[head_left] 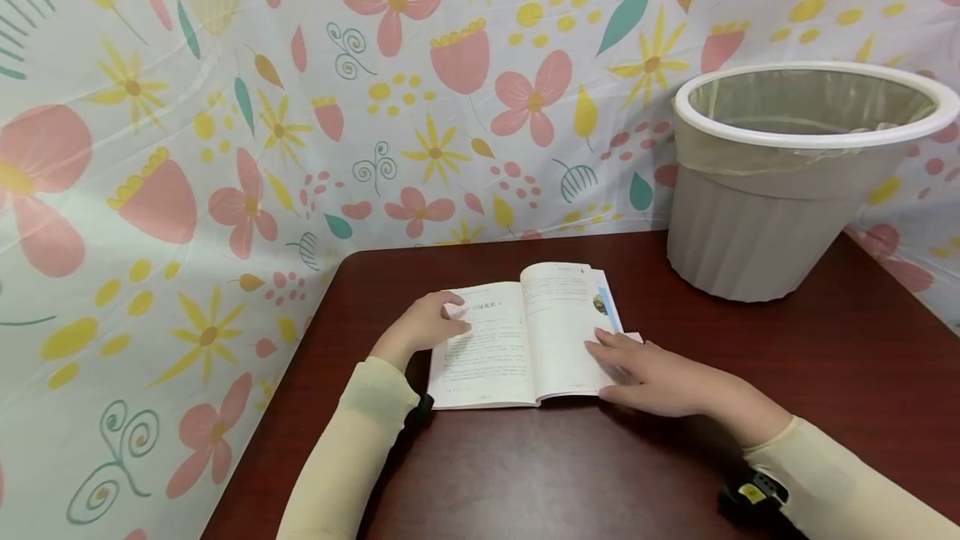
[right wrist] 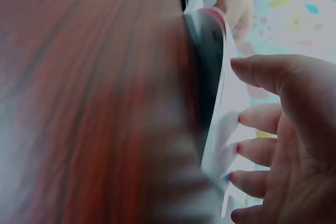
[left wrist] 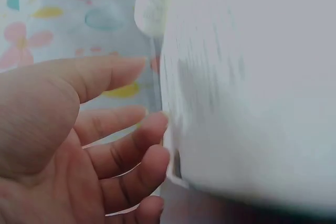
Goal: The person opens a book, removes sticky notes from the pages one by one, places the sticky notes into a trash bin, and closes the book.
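An open book lies on the dark reddish-brown table, its two pages facing up with printed text. My left hand is at the upper left of the left page. In the left wrist view the thumb and loosely bent fingers of that hand stand apart, close to the book's side edge. Over the outer edge of the right page, my right hand has its fingers spread; the right wrist view shows its fingertips against or very near the page. Exact contact cannot be told there. A blue-edged page with a small picture shows beneath.
A grey bin with a white rim and a clear liner stands at the table's back right. Patterned floral cloth hangs behind and along the left side. The table extends in front of the book.
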`<state>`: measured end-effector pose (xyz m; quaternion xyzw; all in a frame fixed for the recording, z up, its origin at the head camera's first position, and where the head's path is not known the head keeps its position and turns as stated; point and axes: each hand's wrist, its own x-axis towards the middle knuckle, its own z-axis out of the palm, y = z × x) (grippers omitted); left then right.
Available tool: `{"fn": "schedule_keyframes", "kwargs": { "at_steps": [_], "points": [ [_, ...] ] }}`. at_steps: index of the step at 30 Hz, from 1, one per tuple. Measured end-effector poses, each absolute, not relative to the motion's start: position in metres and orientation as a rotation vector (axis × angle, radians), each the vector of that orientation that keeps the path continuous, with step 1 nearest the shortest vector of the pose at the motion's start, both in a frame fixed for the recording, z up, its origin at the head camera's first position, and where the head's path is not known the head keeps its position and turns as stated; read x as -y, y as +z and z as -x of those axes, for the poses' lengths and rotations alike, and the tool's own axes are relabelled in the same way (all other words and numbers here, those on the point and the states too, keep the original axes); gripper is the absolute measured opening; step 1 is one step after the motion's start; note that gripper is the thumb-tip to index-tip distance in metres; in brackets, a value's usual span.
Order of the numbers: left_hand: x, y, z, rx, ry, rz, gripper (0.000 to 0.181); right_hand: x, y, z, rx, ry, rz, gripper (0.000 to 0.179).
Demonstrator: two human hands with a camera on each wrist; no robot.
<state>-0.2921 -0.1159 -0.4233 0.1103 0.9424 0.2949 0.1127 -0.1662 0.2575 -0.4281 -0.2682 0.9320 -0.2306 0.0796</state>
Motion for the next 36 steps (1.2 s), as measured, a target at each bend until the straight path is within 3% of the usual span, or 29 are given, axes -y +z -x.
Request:
{"fn": "schedule_keyframes", "kwargs": {
  "at_steps": [6,13,21,31,36],
  "points": [
    [0.083,-0.41,0.288,-2.667,0.764,-0.614,0.049,-0.275,-0.433,0.164,-2.786,-0.677,0.723,0.077],
    [0.035,-0.399,0.298,-2.504,0.749,-0.811,0.019,-0.291,-0.432,0.167,-2.785,-0.667,0.636,0.078],
    [-0.015,-0.39,0.311,-2.367,0.759,-0.835,0.035,-0.3,-0.429,0.171,-2.795,-0.662,0.665,0.077],
    [-0.056,-0.397,0.316,-2.294,0.7,-0.749,0.035,-0.314,-0.428,0.18,-2.806,-0.727,0.596,0.077],
    [-0.069,-0.405,0.317,-2.28,0.674,-0.704,0.037,-0.321,-0.428,0.184,-2.853,-0.758,0.609,0.068]
  ]
}}
